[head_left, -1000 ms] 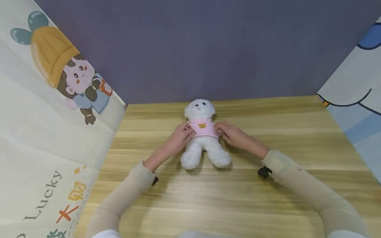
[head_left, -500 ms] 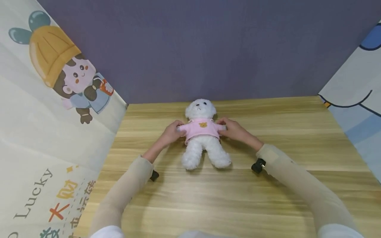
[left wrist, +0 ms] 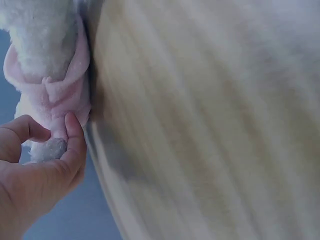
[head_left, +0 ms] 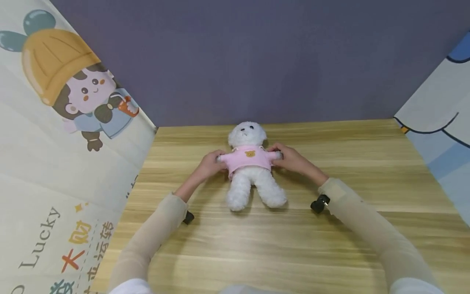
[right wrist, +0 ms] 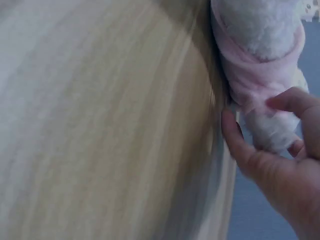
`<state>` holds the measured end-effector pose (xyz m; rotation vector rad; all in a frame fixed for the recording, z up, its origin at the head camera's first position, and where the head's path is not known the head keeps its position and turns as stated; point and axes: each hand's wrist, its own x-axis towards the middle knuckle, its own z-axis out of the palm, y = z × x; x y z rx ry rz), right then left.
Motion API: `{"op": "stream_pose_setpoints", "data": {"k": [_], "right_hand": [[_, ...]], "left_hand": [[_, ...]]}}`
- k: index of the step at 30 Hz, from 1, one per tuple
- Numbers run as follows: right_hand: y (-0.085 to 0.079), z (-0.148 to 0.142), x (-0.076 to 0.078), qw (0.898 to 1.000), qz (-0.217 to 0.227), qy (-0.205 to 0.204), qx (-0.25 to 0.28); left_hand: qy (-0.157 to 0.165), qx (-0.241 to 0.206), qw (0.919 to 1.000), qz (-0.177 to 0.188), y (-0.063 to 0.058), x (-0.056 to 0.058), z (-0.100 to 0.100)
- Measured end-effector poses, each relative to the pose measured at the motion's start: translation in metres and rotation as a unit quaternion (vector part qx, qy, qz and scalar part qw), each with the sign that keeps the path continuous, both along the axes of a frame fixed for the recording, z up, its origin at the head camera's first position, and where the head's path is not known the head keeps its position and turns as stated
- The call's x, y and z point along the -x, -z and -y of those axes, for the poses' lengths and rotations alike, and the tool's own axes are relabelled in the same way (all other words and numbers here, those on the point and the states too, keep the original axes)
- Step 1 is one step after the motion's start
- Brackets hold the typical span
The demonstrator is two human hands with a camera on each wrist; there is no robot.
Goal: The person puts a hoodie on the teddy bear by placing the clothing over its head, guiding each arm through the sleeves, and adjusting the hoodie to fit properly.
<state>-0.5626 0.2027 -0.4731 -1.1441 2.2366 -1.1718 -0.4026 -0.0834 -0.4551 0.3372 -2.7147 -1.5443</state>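
A white plush teddy bear [head_left: 251,179] lies face up on the wooden table, its legs toward the person. It wears a pink shirt [head_left: 245,162] with a small brown bear patch on the chest. At one side my left hand [head_left: 210,164] pinches the end of the bear's arm; in the left wrist view, thumb and finger close on the pink sleeve [left wrist: 59,122] just above the pale paw [left wrist: 50,150]. On the other side my right hand [head_left: 291,160] holds the opposite arm, fingers curled around its paw [right wrist: 270,131]. Both arms are stretched out sideways.
The wood-grain table [head_left: 235,245] ends behind the bear's head at a dark purple-grey panel [head_left: 235,61]. A cartoon-printed cloth [head_left: 33,163] hangs on the left, another printed cloth [head_left: 433,110] on the right. Black wrist devices [head_left: 320,203] sit under the sleeves.
My hands have moved from the sides of the shirt out to the ends of the bear's arms, taken hold of them and spread them outward. The bear's body stays nearly in place.
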Motion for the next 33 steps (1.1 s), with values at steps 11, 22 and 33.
{"op": "stream_pose_setpoints", "data": {"k": [11, 22, 33], "right_hand": [[0.006, 0.006, 0.007, 0.992, -0.118, 0.029, 0.017], [0.000, -0.006, 0.007, 0.997, -0.073, 0.037, 0.013], [0.005, -0.003, 0.011, 0.993, -0.024, 0.117, 0.023]], "left_hand": [[-0.037, -0.036, 0.9986, -0.015, 0.004, 0.016, -0.006], [-0.056, -0.035, 0.9978, -0.011, 0.005, 0.026, -0.014], [-0.075, 0.035, 0.9937, -0.075, 0.001, 0.028, -0.020]]}}
